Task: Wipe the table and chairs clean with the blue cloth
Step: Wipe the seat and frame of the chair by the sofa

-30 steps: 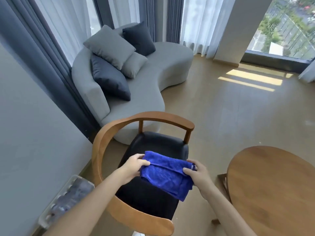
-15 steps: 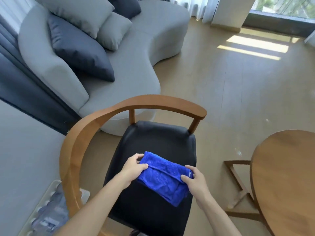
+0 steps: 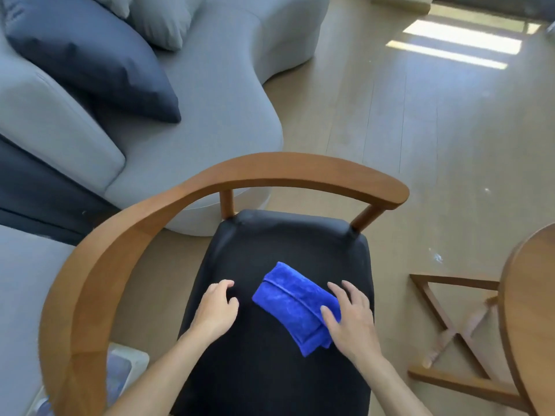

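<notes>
A folded blue cloth (image 3: 295, 304) is lying flat on the black seat (image 3: 270, 370) of a chair (image 3: 288, 171), a little right of the frame's centre, its long axis running from upper left to lower right. The right hand (image 3: 350, 318) is resting on the cloth's right end with fingers spread and flat, pressing rather than pinching. The left hand (image 3: 216, 307) is sitting on the bare seat just left of the cloth, apart from it, fingers loosely curled and gripping nothing.

The cloth is lying well inside the seat's edges: open black cushion is showing above it toward the far edge, below it toward the bottom of the frame, and to the left past the left hand. The seat's right edge is running close beside the right hand. The chair's curved wooden rail is wrapping around the upper and left sides of the seat, ending in a blunt tip at centre right, so the right side is standing open.

At the right edge of the frame the rim of a round wooden table (image 3: 531, 310) is showing, with its crossed wooden base (image 3: 450, 334) on the floor (image 3: 435, 130) below. Bare floor is lying between chair and table. A grey sofa (image 3: 210, 94) with a dark cushion (image 3: 90, 55) is filling the upper left, near the chair's rail.
</notes>
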